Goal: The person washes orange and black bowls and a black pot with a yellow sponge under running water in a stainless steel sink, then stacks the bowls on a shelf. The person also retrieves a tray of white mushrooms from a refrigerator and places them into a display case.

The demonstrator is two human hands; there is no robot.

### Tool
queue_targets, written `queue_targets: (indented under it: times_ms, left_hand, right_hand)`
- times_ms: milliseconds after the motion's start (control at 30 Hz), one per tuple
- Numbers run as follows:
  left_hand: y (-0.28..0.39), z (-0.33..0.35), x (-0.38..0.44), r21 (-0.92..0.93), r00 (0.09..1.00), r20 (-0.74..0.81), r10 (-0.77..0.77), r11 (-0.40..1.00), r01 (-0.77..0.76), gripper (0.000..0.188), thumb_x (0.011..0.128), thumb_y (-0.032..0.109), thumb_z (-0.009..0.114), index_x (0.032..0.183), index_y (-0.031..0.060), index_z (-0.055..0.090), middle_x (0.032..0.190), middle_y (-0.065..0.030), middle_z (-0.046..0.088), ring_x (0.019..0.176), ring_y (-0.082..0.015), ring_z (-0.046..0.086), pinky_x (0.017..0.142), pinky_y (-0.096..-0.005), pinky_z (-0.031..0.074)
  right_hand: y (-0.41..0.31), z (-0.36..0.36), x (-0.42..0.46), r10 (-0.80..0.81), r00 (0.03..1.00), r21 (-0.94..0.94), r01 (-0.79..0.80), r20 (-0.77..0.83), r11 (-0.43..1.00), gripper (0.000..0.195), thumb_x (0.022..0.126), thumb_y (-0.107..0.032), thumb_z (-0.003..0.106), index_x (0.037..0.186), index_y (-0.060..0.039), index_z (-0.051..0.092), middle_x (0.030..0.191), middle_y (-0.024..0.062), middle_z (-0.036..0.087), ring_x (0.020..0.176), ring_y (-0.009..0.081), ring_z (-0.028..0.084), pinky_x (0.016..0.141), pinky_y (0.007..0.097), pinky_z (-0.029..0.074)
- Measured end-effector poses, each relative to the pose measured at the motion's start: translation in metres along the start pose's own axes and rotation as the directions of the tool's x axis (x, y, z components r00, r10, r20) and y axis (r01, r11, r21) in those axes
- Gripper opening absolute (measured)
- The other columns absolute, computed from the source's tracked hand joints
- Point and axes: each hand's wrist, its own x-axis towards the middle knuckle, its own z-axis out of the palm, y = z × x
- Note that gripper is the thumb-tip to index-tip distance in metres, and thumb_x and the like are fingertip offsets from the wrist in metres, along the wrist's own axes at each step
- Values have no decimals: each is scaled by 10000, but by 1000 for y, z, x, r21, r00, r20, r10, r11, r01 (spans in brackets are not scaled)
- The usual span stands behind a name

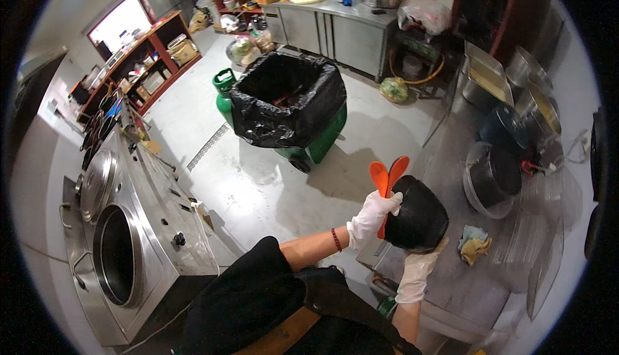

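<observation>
My left hand (375,217), in a white glove, is closed round two orange-red spoons (388,176) whose bowls point upward. It also touches the left rim of a black bowl-like container (417,214). My right hand (420,270), gloved too, supports that container from below and its right side, near the steel table's edge. A folded blue and yellow cloth (474,245) lies on the steel table (447,297) to the right of my right hand.
Ahead on the floor stands a green wheeled bin (325,135) with a black liner (290,127), beside a green gas cylinder (224,96). A steel cooking range (159,239) is at left. Black tubs (493,173) and steel pans (486,81) stand on the right-hand table.
</observation>
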Motion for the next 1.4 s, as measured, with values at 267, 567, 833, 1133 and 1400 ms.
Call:
queue_targets:
  times_ms: [267,567,833,1133,1400]
  left_hand:
    - [85,-106,-12,-243,959,-189,210,936,-253,240,867,231,626,698,86,537,649,30,522,606,-61,464,594,-210,364]
    - [153,-300,-12,-300,750,-551,366,753,-586,127,874,170,618,805,122,523,715,58,497,664,-41,469,616,-195,378]
    - [192,-435,-28,-369,673,-712,199,710,-600,168,892,164,590,774,93,493,666,36,492,614,-64,477,622,-205,412]
    - [189,-569,-1,-434,609,-781,139,581,-688,90,852,62,484,770,98,484,715,45,478,652,-69,480,650,-190,427]
    - [227,-714,19,-222,634,-771,49,913,-341,334,920,299,523,1025,-16,550,922,-116,646,885,-183,639,745,-286,525]
  right_hand:
    - [64,92,31,27,813,-14,-23,582,1000,472,916,-449,468,1258,-126,508,1289,60,511,1176,249,472,1011,442,380]
    - [252,278,15,422,629,-363,-229,653,903,629,848,-612,457,1294,-169,474,1324,46,469,1212,257,435,1024,453,368]
    - [394,357,14,673,453,-533,-410,585,740,622,828,-543,557,1293,-142,458,1316,61,471,1211,262,435,1044,430,359]
    - [543,418,28,894,159,-616,-674,418,408,627,867,-598,419,1350,-199,392,1377,55,412,1267,267,373,1047,549,295]
    - [654,561,57,875,85,-556,-742,476,374,637,828,-591,517,1261,-124,505,1293,84,504,1162,321,476,981,525,390]
